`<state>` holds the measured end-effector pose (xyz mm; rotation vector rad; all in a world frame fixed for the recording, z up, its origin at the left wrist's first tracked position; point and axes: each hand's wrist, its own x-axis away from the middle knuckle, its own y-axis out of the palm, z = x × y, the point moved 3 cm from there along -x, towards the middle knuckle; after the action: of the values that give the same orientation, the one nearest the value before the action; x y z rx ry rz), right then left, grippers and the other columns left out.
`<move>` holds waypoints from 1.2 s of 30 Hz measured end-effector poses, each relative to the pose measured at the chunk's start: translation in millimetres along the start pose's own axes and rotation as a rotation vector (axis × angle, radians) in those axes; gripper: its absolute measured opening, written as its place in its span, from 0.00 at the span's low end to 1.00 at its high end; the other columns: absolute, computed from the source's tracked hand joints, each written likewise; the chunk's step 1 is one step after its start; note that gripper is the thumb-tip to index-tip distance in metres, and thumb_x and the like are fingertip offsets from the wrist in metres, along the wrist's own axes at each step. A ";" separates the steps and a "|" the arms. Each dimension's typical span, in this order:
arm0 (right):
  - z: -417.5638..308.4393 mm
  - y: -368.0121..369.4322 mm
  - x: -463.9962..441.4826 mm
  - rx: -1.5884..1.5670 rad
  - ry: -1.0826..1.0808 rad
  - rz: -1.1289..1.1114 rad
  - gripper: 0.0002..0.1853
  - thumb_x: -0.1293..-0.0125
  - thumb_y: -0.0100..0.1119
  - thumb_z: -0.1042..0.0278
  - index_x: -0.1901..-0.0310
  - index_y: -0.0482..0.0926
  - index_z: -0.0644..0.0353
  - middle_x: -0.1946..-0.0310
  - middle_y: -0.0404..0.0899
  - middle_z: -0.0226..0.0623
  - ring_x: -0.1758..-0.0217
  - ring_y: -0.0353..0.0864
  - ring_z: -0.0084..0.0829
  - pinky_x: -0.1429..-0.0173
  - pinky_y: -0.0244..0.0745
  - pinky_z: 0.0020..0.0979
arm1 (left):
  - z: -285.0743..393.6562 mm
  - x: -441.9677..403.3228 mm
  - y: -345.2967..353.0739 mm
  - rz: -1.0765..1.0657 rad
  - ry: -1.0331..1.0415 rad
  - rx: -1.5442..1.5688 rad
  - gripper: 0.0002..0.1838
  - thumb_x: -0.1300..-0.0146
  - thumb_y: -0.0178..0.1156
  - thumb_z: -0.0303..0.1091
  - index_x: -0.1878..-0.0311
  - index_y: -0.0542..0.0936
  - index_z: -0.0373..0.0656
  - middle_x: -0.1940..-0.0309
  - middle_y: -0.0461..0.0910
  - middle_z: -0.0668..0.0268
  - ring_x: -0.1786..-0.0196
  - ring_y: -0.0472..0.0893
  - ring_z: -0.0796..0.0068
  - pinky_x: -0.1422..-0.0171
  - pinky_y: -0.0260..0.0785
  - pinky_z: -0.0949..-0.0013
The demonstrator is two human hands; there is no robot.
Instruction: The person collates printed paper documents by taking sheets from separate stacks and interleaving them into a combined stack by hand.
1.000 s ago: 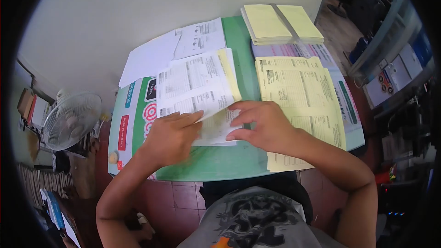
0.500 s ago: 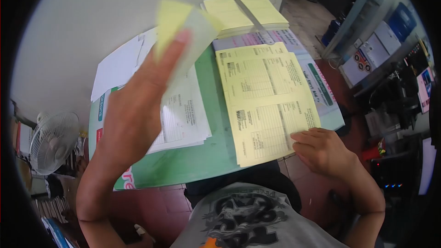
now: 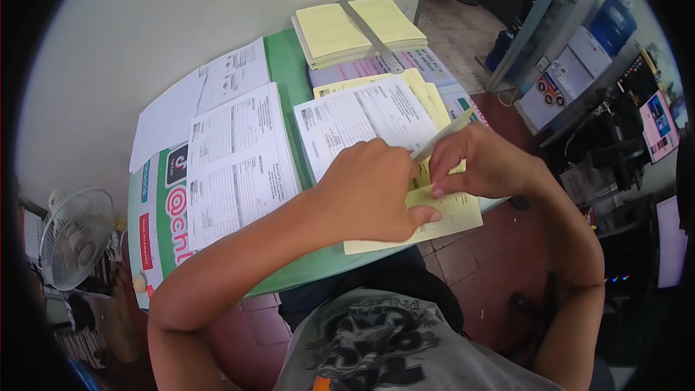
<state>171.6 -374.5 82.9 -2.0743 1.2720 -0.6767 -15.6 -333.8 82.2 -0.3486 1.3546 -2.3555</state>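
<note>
on one paper stack (image 3: 365, 116), two hands (image 3: 376, 192)

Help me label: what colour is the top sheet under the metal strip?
Pale yellow sheet; head view.

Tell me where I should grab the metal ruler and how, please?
Probably pinch the metal ruler by its near end, coming from the near side. It's long and thin and lies flat across the yellow paper stack, but that end pokes out past the stack's edge, so it should be easier to pinch.

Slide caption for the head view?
Left hand and right hand at the printed forms; ruler across the yellow stack behind.
</note>
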 end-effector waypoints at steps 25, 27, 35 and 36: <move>-87.0 19.3 -37.1 0.404 -0.746 0.802 0.11 0.49 0.76 0.73 0.64 0.85 0.53 0.60 0.84 0.31 0.57 0.82 0.36 0.50 0.70 0.39 | -92.2 51.3 -89.3 0.657 -0.260 0.593 0.11 0.32 0.64 0.23 0.50 0.85 0.28 0.60 0.89 0.62 0.64 0.86 0.78 0.58 0.80 0.72; -79.4 55.0 -57.5 0.344 -0.719 0.575 0.10 0.47 0.76 0.68 0.64 0.85 0.55 0.60 0.84 0.31 0.55 0.81 0.36 0.48 0.70 0.38 | -94.1 79.9 -112.4 0.882 -0.256 0.610 0.12 0.34 0.65 0.20 0.49 0.86 0.27 0.58 0.89 0.61 0.63 0.85 0.77 0.57 0.78 0.71; -72.3 145.9 -108.8 0.597 -0.696 0.177 0.06 0.42 0.70 0.64 0.68 0.87 0.57 0.62 0.85 0.32 0.53 0.82 0.34 0.41 0.68 0.41 | -87.3 160.9 -143.7 1.107 -0.189 -0.456 0.18 0.34 0.60 0.18 0.42 0.85 0.36 0.58 0.90 0.54 0.63 0.87 0.69 0.58 0.78 0.70; -74.5 146.9 -109.1 0.658 -0.655 0.105 0.07 0.41 0.70 0.63 0.67 0.87 0.57 0.59 0.86 0.33 0.51 0.82 0.34 0.38 0.67 0.42 | -83.6 167.2 -138.4 1.048 -0.201 -0.606 0.19 0.36 0.59 0.17 0.42 0.85 0.37 0.57 0.89 0.52 0.64 0.87 0.65 0.59 0.78 0.68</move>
<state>-12.1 -344.9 16.4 -1.4776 0.6535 -0.2641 -227.9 -283.9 163.1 0.0006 1.5804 -1.0273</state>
